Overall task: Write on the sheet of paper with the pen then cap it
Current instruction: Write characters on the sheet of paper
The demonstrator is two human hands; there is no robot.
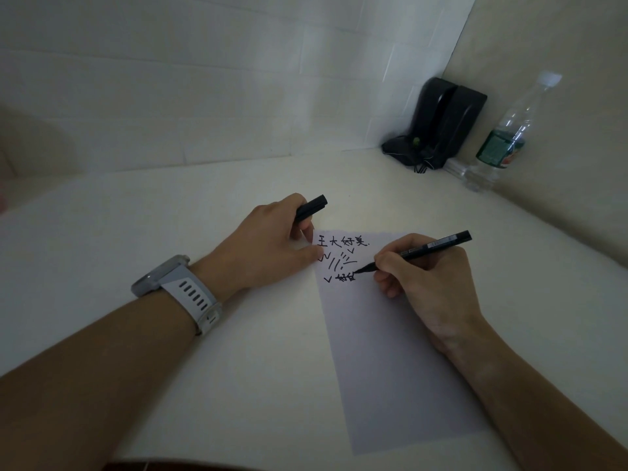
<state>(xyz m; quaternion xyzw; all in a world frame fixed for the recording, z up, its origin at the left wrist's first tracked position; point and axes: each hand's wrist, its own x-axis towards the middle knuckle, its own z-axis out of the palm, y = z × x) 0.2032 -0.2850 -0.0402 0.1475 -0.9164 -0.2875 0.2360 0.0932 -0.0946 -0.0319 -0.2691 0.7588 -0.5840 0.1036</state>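
A white sheet of paper [390, 368] lies on the table, with black handwriting and strokes near its top edge. My right hand [431, 283] holds a black pen [438, 244] in a writing grip, its tip touching the paper beside the lowest line of marks. My left hand [272, 246], with a grey watch on the wrist, rests on the paper's upper left corner and holds the black pen cap [311, 207] between thumb and fingers. The cap is off the pen.
The white table [204, 368] meets tiled walls at the back and right. A pair of black speakers [438, 124] with cables stands in the far right corner. A clear plastic water bottle [506, 137] with a green label stands beside them.
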